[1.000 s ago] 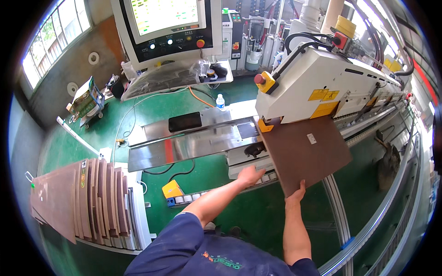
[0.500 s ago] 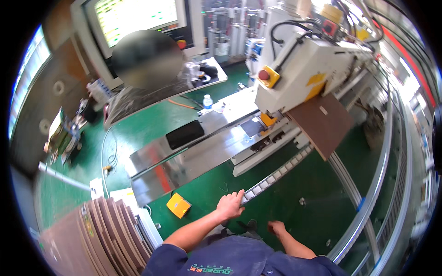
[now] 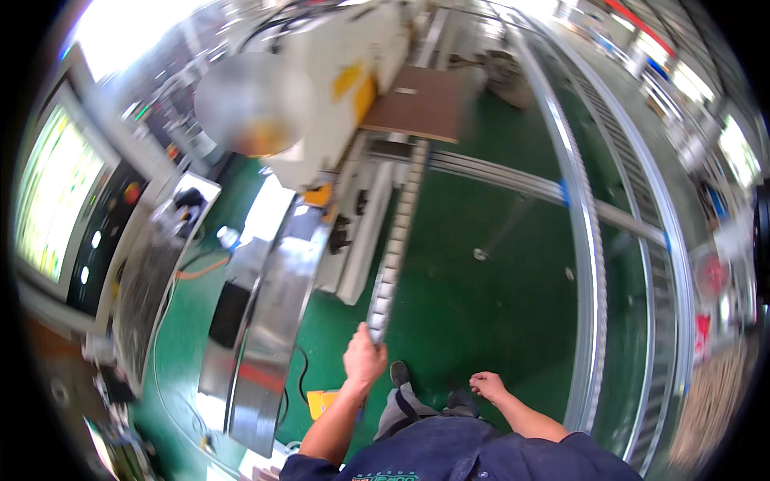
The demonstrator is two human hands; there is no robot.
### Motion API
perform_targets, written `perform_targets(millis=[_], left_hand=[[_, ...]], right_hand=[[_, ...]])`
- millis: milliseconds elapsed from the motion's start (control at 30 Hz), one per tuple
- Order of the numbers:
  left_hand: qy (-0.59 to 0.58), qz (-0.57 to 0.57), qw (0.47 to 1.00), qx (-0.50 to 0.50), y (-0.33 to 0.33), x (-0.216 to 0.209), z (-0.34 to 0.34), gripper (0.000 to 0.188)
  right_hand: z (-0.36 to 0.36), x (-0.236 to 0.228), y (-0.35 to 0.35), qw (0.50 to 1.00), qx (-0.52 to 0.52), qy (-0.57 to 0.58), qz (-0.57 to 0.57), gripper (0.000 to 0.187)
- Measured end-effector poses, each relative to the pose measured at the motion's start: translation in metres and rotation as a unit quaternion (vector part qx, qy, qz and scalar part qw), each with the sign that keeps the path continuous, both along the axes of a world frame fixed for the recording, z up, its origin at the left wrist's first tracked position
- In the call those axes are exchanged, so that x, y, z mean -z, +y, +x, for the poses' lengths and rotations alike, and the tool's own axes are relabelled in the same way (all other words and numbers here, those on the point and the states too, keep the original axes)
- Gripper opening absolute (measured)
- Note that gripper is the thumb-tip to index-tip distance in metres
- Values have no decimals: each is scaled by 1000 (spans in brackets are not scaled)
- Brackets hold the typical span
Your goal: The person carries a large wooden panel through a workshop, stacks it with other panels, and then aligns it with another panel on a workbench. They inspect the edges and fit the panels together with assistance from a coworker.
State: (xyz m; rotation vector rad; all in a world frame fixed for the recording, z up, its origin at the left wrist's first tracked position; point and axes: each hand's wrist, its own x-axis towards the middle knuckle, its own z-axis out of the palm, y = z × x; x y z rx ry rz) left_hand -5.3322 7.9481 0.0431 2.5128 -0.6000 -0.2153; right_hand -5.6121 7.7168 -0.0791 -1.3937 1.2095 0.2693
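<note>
Our left hand (image 3: 365, 358) grips the near end of the rail (image 3: 395, 250), whose long axis runs ahead to the board (image 3: 419, 104) at its far end. Right of the rail, our right hand (image 3: 488, 386) seems empty; how closed, we cannot tell.

Green floor (image 3: 489, 321), glossy. Yellow box (image 3: 323, 403) and shoes (image 3: 399, 373) on it, pale cable (image 3: 155, 353) trailing across. Long shiny steel desk (image 3: 277, 341), slotted lengthwise; black flat device (image 3: 230, 314) lying on it. Bottle (image 3: 228, 237) near far end; whether on desk or floor, cannot tell. Brown panel (image 3: 415, 104) at far end of roller rail (image 3: 396, 240).
</note>
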Motion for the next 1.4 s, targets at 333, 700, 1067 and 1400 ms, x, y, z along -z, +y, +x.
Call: perform_targets(millis=[333,700,1067,1400], left_hand=[[-141,-11,989,40,14,48,11,68],[-105,-162,829,525,-221,-53,-363,43],[29,-250,581,774,-358,-52,-660,27],[97,-172,627,754,-523,-19,-814,32]], right_hand=[[-259,47,73,974,221,-26,-50,28],[-616,158,252,576,618,-491,213,12],[-688,96,223,579,806,-111,60,6],[-833,31,79,567,822,-45,-29,8]])
